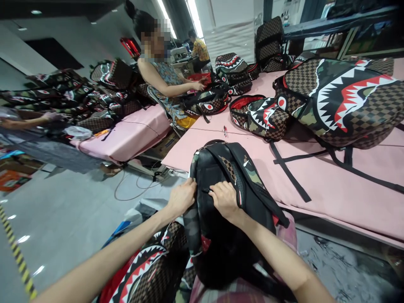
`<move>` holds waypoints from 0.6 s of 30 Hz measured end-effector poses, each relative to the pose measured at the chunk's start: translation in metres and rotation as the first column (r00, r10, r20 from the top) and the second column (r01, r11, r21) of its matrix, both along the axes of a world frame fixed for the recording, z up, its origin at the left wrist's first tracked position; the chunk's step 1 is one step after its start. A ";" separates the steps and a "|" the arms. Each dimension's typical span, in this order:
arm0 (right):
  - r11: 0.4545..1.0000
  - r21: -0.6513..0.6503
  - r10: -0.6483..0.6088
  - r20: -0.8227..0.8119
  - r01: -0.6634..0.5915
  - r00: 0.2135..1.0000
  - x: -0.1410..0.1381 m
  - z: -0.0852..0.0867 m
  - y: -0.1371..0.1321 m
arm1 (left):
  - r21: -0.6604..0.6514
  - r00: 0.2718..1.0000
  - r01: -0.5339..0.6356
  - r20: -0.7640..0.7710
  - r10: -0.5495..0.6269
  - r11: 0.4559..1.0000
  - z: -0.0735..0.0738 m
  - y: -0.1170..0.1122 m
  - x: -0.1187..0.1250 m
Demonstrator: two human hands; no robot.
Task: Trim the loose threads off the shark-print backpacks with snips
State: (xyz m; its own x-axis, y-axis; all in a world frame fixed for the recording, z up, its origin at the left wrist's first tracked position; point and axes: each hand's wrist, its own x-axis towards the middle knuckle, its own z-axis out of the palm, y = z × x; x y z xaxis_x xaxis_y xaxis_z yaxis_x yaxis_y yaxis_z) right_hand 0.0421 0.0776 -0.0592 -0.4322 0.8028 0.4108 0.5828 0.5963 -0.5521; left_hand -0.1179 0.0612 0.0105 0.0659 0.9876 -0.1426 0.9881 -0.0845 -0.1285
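A black backpack (232,235) with camouflage and checkered trim stands tilted over my lap, its back panel and straps facing me. My left hand (183,196) is closed on the backpack's left edge, the fingertips partly hidden behind it. My right hand (224,200) is closed around a small black tool (206,190), whose tip points left over the back panel; its exact kind is not clear. A checkered shoulder strap (227,166) runs just above my right hand. Below my left forearm lies another backpack (148,269) with a shark-mouth print.
A pink-covered table (341,198) spans the right, bearing shark-print backpacks (350,101) with hanging straps and a small red-handled tool (225,130). A co-worker (164,80) handles a bag across the table. More bags (72,92) are piled at left. A cable (126,198) loops on the floor.
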 end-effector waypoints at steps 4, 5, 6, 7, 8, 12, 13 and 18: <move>0.999 0.042 0.009 0.020 -0.010 1.000 -0.007 -0.007 0.006 | -0.020 0.989 -0.106 0.103 0.108 0.994 -0.004 0.008 -0.010; 0.999 0.042 0.009 0.016 -0.010 1.000 -0.008 -0.009 0.007 | -0.023 0.986 -0.114 0.121 0.116 0.993 -0.006 0.008 -0.013; 0.999 0.040 0.008 0.010 -0.008 1.000 -0.009 -0.010 0.008 | -0.026 0.982 -0.123 0.140 0.125 0.992 -0.006 0.009 -0.017; 0.999 0.040 0.007 0.003 -0.007 1.000 -0.010 -0.011 0.008 | -0.029 0.979 -0.131 0.156 0.134 0.991 -0.007 0.008 -0.020; 0.999 0.042 0.006 -0.003 -0.006 1.000 -0.010 -0.012 0.008 | -0.031 0.975 -0.137 0.171 0.140 0.990 -0.006 0.007 -0.022; 0.999 0.049 0.009 0.008 -0.010 1.000 -0.009 -0.013 0.008 | -0.019 0.986 -0.087 0.140 0.088 0.996 -0.001 -0.001 -0.019; 0.999 0.049 0.014 0.018 -0.015 1.000 -0.008 -0.013 0.008 | -0.025 0.997 -0.043 0.069 0.045 0.999 0.000 -0.003 -0.015; 0.998 0.051 0.019 0.044 -0.022 0.999 -0.007 -0.013 0.007 | -0.108 0.969 0.070 -0.230 -0.094 0.992 0.001 -0.005 0.011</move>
